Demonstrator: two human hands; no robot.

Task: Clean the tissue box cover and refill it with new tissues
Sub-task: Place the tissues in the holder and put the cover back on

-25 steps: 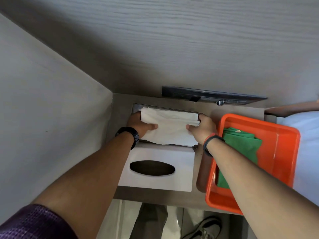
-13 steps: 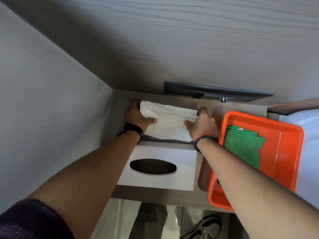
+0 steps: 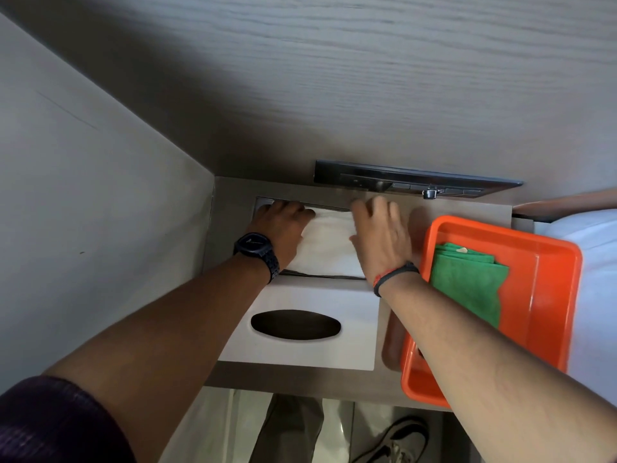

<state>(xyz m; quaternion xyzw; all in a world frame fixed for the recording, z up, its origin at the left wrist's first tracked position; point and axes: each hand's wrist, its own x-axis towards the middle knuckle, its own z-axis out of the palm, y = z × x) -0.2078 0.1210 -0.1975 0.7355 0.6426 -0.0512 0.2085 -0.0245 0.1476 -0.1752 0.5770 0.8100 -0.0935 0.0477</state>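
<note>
1. Nearest, below the counter edge, a trouser leg and a shoe (image 3: 397, 442) show on the pale floor.
2. On the near part of the counter (image 3: 300, 379) lies the white tissue box cover (image 3: 354, 315), flat, its oval slot facing up.
3. To its right an orange tray (image 3: 547, 295) overhangs the counter's near edge and holds a folded green cloth (image 3: 467, 282).
4. Just beyond the cover, a stack of white tissues (image 3: 327, 248) sits in a recessed opening in the counter.
5. The left hand (image 3: 280, 228), a black watch on its wrist, lies flat on the stack's left end, fingers spread toward the far rim.
6. The right hand (image 3: 380, 235), with a dark wristband, presses open-palmed on the stack's right end; neither hand is closed around anything.
7. Farthest, a dark metal panel (image 3: 414, 183) with a small latch is mounted on the wood wall.
</note>
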